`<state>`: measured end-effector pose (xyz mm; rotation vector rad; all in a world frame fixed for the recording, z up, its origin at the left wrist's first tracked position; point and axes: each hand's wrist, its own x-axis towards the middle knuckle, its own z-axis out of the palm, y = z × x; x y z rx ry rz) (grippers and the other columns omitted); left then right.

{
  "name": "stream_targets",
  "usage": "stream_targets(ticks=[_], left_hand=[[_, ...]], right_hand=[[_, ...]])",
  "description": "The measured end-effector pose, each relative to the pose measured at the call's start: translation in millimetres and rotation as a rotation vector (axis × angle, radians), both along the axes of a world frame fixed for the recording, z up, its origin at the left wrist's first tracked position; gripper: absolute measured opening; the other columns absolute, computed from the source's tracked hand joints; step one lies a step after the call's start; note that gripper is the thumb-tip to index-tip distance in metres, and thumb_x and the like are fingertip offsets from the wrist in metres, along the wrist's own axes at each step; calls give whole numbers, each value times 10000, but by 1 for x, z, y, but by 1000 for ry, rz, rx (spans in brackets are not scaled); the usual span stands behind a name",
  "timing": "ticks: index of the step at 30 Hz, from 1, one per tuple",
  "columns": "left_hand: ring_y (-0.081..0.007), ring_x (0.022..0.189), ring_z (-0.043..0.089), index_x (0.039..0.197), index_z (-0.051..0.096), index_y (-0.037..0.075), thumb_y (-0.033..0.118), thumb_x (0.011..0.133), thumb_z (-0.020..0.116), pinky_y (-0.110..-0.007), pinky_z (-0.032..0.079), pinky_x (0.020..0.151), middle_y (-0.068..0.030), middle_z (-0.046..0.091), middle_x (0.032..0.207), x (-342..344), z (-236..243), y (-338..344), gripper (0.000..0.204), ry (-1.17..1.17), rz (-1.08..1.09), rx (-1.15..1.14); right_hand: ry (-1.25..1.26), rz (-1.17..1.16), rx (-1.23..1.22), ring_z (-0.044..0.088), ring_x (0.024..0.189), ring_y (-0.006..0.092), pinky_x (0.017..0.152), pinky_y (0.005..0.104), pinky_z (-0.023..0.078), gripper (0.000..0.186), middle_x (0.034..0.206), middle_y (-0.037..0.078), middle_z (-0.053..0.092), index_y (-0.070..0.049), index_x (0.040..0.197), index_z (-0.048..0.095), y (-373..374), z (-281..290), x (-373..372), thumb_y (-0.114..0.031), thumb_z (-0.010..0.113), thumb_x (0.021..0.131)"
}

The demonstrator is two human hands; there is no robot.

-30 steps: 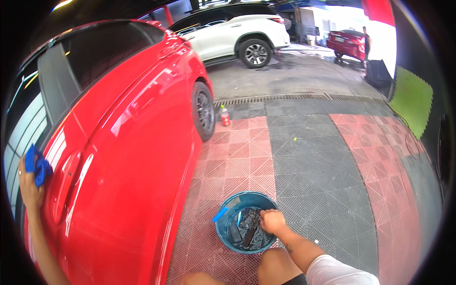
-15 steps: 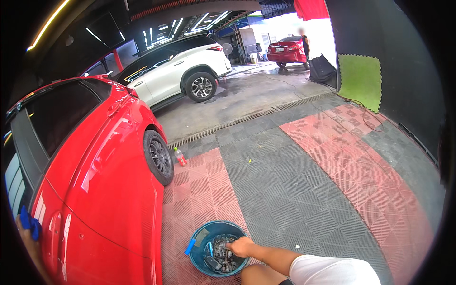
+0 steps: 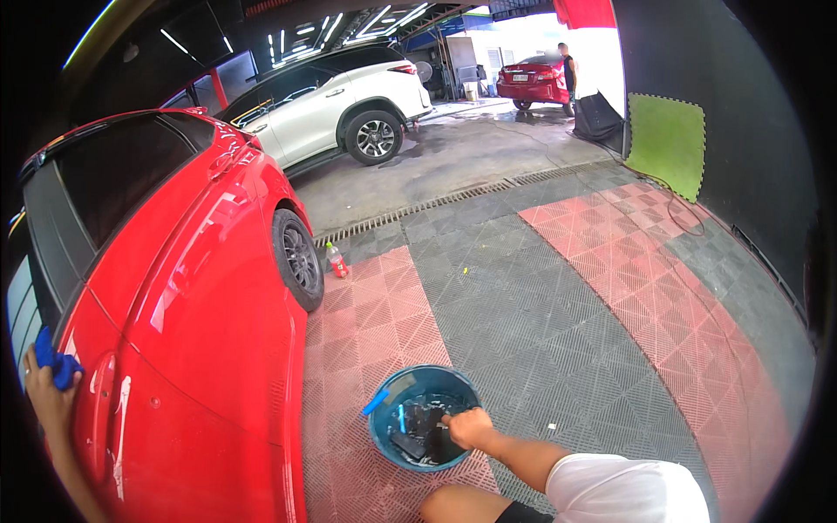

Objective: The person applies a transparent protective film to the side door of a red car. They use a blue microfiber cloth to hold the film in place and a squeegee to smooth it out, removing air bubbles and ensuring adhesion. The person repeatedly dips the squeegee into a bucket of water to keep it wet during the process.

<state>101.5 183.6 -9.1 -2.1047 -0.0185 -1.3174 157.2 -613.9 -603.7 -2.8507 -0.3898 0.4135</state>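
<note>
At the far left, my left hand (image 3: 44, 383) grips a bunched blue cloth (image 3: 61, 361) against the red car (image 3: 200, 349), near its door handle (image 3: 103, 418). My right hand (image 3: 469, 428) reaches over the right rim of a dark teal bucket (image 3: 381, 440) on the floor. Its fingers are curled down toward the dark water; whatever they hold is hidden. In the water lie a dark block-like thing (image 3: 407, 446) and a slim light-blue piece (image 3: 402, 417). A blue handle grip (image 3: 376, 402) sticks out at the bucket's left rim.
A bottle (image 3: 336, 260) of red liquid stands by the red car's wheel (image 3: 299, 259). Beyond a drain grate (image 3: 453, 200) are a white SUV (image 3: 349, 105), another red car (image 3: 534, 80) and a person (image 3: 568, 74). A green mat (image 3: 666, 144) leans on the right wall.
The view has tilted, so the bucket appears higher and farther right. My left hand and forearm show more fully. Inside the bucket, the water looks less churned and frothy.
</note>
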Motion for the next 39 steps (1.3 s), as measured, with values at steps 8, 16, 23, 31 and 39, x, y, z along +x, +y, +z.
stream_targets(ticks=[8, 16, 23, 31, 39], left_hand=[[-478, 1321, 612, 967, 755, -30, 89, 757, 911, -539, 534, 1051, -249, 635, 1485, 39, 27, -87, 287, 45, -118, 48], [-393, 1325, 643, 1019, 849, 45, 199, 766, 943, -540, 562, 1049, -169, 682, 1418, 43, 30, -121, 311, 60, -73, 52], [-362, 1339, 653, 1025, 880, 84, 215, 830, 906, -530, 575, 1005, -122, 686, 1367, 26, 38, -124, 237, 74, -30, -62], [-366, 1311, 673, 1005, 880, 71, 196, 820, 916, -531, 566, 981, -120, 705, 1332, 21, 34, -123, 226, 78, -38, -55], [-386, 1201, 700, 897, 836, 18, 321, 772, 936, -525, 587, 998, -149, 709, 1220, 31, 59, -112, 343, 216, -31, 50]], right_hand=[[-183, -240, 113, 819, 1120, 445, 996, 588, 638, 398, 1249, 194, 847, -193, 1408, 758, 23, -20, -6, -290, 524, 1102], [-335, -179, 387, 789, 1073, 510, 909, 631, 617, 379, 1159, 236, 838, -197, 1471, 720, 77, 55, -27, -230, 600, 1113], [-423, 137, 309, 783, 997, 510, 837, 663, 577, 291, 1044, 256, 811, -105, 1351, 575, 228, 224, 17, -268, 620, 1115], [-237, 239, 371, 795, 1026, 477, 861, 624, 604, 258, 1060, 231, 816, -157, 1356, 636, 326, 181, -4, -293, 621, 1138], [-326, 255, 865, 782, 1026, 464, 880, 560, 612, 202, 1101, 246, 797, -131, 1336, 704, 383, 152, 42, -230, 636, 1173]])
